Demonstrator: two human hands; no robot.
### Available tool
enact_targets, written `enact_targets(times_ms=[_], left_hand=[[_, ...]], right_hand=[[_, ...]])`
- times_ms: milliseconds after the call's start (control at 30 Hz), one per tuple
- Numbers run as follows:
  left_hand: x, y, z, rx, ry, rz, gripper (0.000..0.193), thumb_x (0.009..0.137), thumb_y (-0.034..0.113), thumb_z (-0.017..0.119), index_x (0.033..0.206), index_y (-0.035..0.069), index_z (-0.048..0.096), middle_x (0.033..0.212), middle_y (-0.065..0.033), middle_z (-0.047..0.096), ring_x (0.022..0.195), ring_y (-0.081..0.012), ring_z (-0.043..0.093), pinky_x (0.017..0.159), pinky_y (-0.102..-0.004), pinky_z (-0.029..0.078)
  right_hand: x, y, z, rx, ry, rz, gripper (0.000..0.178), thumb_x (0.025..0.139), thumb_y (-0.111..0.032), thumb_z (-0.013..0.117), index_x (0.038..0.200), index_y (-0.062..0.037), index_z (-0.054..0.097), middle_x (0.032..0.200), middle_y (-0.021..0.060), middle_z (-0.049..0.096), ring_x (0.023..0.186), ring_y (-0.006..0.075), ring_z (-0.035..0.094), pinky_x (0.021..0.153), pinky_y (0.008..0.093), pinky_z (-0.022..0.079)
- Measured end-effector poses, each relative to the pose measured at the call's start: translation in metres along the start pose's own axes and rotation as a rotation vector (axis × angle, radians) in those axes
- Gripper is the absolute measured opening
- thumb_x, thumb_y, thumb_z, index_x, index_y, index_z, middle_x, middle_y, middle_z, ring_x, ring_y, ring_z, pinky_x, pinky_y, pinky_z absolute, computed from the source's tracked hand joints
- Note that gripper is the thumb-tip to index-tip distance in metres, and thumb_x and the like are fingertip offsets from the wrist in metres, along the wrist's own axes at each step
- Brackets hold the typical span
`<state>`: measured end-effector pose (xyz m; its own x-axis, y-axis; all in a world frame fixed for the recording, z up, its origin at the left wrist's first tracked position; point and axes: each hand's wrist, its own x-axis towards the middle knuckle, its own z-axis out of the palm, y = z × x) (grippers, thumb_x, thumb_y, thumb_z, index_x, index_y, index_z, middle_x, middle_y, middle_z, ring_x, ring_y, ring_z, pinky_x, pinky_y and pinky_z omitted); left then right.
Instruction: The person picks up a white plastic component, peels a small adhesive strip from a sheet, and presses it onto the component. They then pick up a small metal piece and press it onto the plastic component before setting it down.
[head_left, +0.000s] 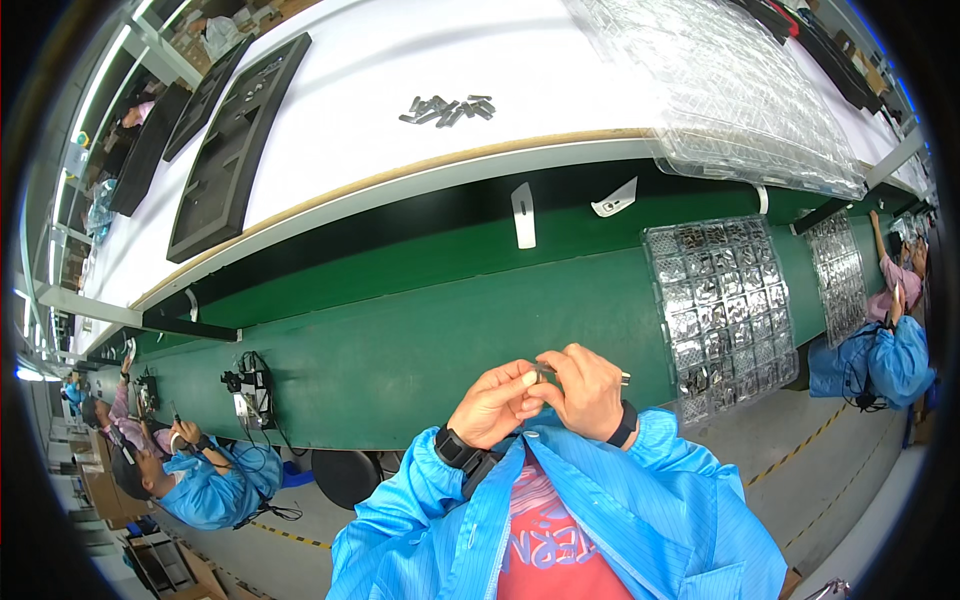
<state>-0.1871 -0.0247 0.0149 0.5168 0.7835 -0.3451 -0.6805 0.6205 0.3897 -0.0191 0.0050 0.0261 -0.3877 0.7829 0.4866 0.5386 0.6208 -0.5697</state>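
Note:
My hands meet over the near edge of the green bench. My left hand is closed, thumb and fingers pinching a small dark piece. My right hand is closed against the same piece from the other side, fingertips touching it. Fingers cover most of the piece, so its exact kind cannot be made out. A thin, shiny metal end sticks out past the right side of my right hand; the rest of it is hidden. Both wrists carry dark bands.
To the right lies a clear compartment tray filled with small parts. On the white raised shelf are several small black pieces, black trays and stacked clear trays. A small device with cables stands left. People sit on both sides.

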Motion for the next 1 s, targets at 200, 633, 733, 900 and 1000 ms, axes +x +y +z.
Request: enact_targets(times_ms=[200, 633, 733, 900, 1000], left_hand=[[0.001, -0.001, -0.002, -0.024, -0.033, 0.028, 0.012, 0.096, 0.014, 0.052, 0.100, 0.003, 0.054, 0.081, -0.0020, 0.052, 0.068, -0.0103, 0.044, 0.059, -0.0217, 0.037], [0.034, 0.007, -0.072, 0.239, 0.163, -0.014, 0.009, 0.094, 0.014, 0.054, 0.096, 0.005, 0.057, 0.093, -0.0071, 0.063, 0.076, -0.0145, 0.059, 0.064, -0.0253, 0.047], [0.060, -0.005, -0.181, 0.710, 0.488, -0.117, 0.012, 0.091, 0.013, 0.057, 0.095, 0.002, 0.055, 0.084, -0.0103, 0.066, 0.065, -0.0153, 0.062, 0.056, -0.0269, 0.049], [0.082, -0.025, -0.291, 1.271, 0.744, -0.084, 0.017, 0.085, 0.015, 0.062, 0.078, 0.000, 0.058, 0.064, -0.0091, 0.065, 0.052, -0.0158, 0.062, 0.048, -0.0299, 0.050], [0.088, -0.025, -0.283, 1.425, 0.797, -0.132, 0.025, 0.083, 0.022, 0.065, 0.070, 0.002, 0.060, 0.057, -0.0071, 0.064, 0.050, -0.0165, 0.063, 0.051, -0.0312, 0.052]], right_hand=[[0.002, -0.001, -0.001, -0.018, 0.010, -0.003, 0.035, 0.076, -0.035, 0.070, 0.090, -0.0043, 0.061, 0.070, 0.0065, 0.051, 0.060, 0.0228, 0.057, 0.051, 0.0333, 0.046], [-0.006, 0.021, 0.005, 0.233, 0.001, 0.314, 0.021, 0.084, -0.021, 0.064, 0.096, -0.0031, 0.062, 0.079, 0.0104, 0.060, 0.066, 0.0266, 0.061, 0.061, 0.0354, 0.049], [-0.026, 0.045, 0.019, 0.154, -0.060, 0.430, 0.020, 0.089, -0.020, 0.058, 0.098, -0.0021, 0.061, 0.088, 0.0163, 0.065, 0.075, 0.0348, 0.063, 0.065, 0.0402, 0.049], [-0.041, 0.060, 0.022, 0.077, -0.116, 0.518, 0.020, 0.090, -0.021, 0.057, 0.094, -0.0026, 0.061, 0.086, 0.0166, 0.065, 0.075, 0.0359, 0.062, 0.065, 0.0419, 0.048], [-0.045, 0.062, 0.016, 0.042, -0.090, 0.533, 0.019, 0.090, -0.020, 0.057, 0.094, -0.0027, 0.061, 0.086, 0.0167, 0.064, 0.075, 0.0359, 0.062, 0.065, 0.0418, 0.049]])
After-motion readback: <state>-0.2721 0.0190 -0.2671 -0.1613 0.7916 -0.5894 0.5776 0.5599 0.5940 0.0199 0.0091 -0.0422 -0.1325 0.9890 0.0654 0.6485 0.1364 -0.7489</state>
